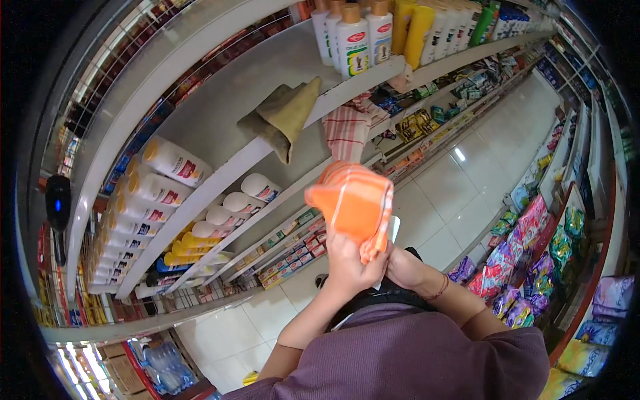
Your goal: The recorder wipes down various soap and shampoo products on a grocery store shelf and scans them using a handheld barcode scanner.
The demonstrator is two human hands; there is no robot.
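Observation:
An orange striped cloth (355,200) is bunched in front of my body. My left hand (346,260) is closed around its lower part. Close beside it, my right hand (404,267) touches the cloth's lower end; its fingers are partly hidden, so its hold is unclear. A white item (394,229) shows behind the cloth, partly covered. Beyond my hands, an olive-coloured folded cloth (287,115) lies over the edge of a grey shelf (240,165). A red-and-white checked cloth (347,127) hangs at the shelf, just past the orange one.
White bottles with orange caps (175,162) stand at the shelf's left; more bottles (352,40) stand farther along. White-capped containers (260,187) line the lower shelf. Colourful packets (500,265) fill the shelving at right. A tiled aisle (450,200) runs between the shelves.

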